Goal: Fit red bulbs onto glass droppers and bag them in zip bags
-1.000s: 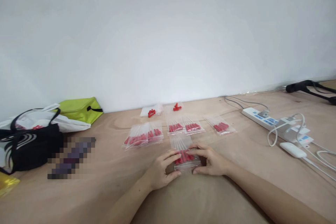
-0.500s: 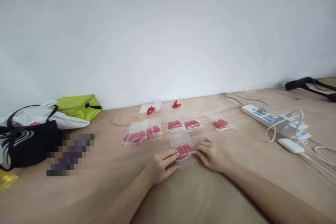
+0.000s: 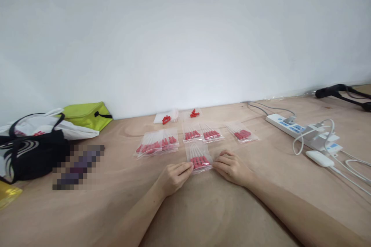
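Note:
A clear zip bag with several red-ended white sticks lies flat in front of me. My left hand pinches its lower left corner between thumb and fingers. At the bag's lower right corner, my right hand has its fingers closed on the edge. Similar filled bags lie beyond: an overlapping group on the left, two side by side in the middle, and one on the right. Near the wall, loose red pieces rest on a clear bag, and more lie on another.
A white power strip with plugs, cables and a white adapter is on the right. Behind it lies a black frame-like object. On the left are a black bag, a lime-green bag and a pixelated dark item.
The bag between my hands now lies flatter, its lower edge slightly further back. My left hand has shifted a little left, from the bag's front to its corner.

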`<state>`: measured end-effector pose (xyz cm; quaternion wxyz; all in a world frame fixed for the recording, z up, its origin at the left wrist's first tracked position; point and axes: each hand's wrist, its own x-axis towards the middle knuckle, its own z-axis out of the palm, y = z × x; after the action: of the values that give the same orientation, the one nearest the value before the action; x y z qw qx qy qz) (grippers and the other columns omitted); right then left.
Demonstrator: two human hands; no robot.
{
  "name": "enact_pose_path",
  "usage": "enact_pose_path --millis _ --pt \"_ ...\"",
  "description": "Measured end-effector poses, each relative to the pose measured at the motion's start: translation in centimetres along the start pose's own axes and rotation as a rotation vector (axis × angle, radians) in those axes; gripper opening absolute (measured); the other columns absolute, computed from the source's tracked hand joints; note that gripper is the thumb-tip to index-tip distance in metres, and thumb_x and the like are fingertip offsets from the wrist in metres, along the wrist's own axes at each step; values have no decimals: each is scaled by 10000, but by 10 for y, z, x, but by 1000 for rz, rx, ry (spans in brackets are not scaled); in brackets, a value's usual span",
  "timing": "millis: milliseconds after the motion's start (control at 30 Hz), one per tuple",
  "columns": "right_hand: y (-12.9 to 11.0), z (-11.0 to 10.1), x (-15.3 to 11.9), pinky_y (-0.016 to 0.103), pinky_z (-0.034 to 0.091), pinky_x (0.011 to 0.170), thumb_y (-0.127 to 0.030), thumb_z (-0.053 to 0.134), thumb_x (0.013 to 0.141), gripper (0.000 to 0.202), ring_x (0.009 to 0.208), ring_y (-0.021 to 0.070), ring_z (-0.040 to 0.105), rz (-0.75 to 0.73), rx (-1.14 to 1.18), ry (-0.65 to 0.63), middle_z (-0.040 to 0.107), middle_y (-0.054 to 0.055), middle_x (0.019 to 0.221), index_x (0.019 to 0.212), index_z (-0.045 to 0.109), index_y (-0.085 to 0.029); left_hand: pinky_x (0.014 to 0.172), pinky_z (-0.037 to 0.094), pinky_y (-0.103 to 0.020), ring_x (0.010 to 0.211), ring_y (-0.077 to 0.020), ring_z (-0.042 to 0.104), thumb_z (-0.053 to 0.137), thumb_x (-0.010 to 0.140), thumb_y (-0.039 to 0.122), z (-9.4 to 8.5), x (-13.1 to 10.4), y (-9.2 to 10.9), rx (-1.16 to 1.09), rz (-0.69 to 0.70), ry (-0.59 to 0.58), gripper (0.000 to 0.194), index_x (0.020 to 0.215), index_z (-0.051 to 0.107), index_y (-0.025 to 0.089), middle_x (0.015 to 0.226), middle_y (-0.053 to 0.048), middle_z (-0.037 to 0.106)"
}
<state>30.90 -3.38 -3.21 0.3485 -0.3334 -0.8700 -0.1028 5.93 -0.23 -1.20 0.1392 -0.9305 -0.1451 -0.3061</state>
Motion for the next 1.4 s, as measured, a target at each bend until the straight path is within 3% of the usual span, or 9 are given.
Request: enact_pose_path --millis 233,433,633,867,1100,1400 --pt "-2 -5 6 296 361 737 -97 383 851 249 599 102 487 -139 -255 33 591 5 626 731 586 -175 583 548 -211 737 -142 666 413 861 91 -1 0 -2 48 63 74 208 870 611 153 797 -48 699" --pt "-1 -3 5 301 328 745 -67 357 843 281 575 102 446 -159 -298 17 556 -1 589 685 568 -164 669 552 -261 724 -137 667 444 839 95 -4 6 -2 43 57 81 201 812 625 179 782 -21 709" --pt "-2 -3 8 317 313 757 -92 400 822 254 573 104 430 -102 -302 23 536 -8 562 640 559 -167 597 539 -227 698 -133 667 455 834 96 -2 6 -1 18 23 119 189 788 623 169 744 -23 704" --pt "-18 10 26 297 314 711 -133 491 807 121 653 113 463 -121 -249 151 601 1 661 763 598 -169 559 516 -202 648 -119 660 476 831 107 3 8 -1 -3 3 154 162 763 615 157 729 -21 693" --pt "-24 28 41 291 300 655 -131 457 824 160 631 112 461 -149 -229 187 584 2 619 735 588 -159 561 520 -202 633 -116 656 454 849 131 5 8 -3 -6 -35 173 184 761 614 158 714 -25 687" --pt "-26 31 43 295 289 667 -111 465 815 139 647 114 481 -136 -208 195 590 -2 626 756 584 -153 649 547 -236 718 -133 661 445 856 114 6 12 -2 -3 -7 189 173 850 616 146 776 -43 697"
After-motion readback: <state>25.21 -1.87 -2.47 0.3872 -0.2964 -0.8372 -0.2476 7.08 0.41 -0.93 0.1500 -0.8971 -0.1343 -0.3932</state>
